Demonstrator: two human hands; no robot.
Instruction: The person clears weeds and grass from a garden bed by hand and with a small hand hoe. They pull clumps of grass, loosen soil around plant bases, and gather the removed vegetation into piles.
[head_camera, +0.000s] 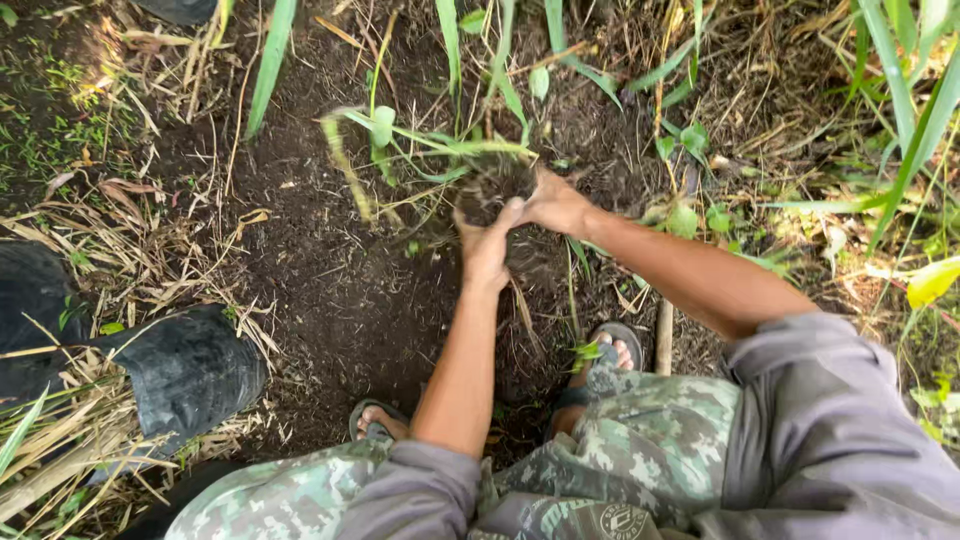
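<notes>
Dark soil (330, 290) beneath; both hands (520, 225) grip a blurred weed clump (440, 160).

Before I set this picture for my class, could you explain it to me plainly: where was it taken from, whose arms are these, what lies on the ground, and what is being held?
There is one picture, taken by a camera worn on a person's head, looking straight down. No machine is involved: the two bare arms are the wearer's own. Both hands meet over dark soil. The left hand and the right hand together grip a clump of roots and earth, with green stems and leaves attached; the fingers are closed around it. Below are camouflage trousers and sandalled feet. To the left lies a black plastic bag among dry straw. Long green grass blades grow on the right.
</notes>
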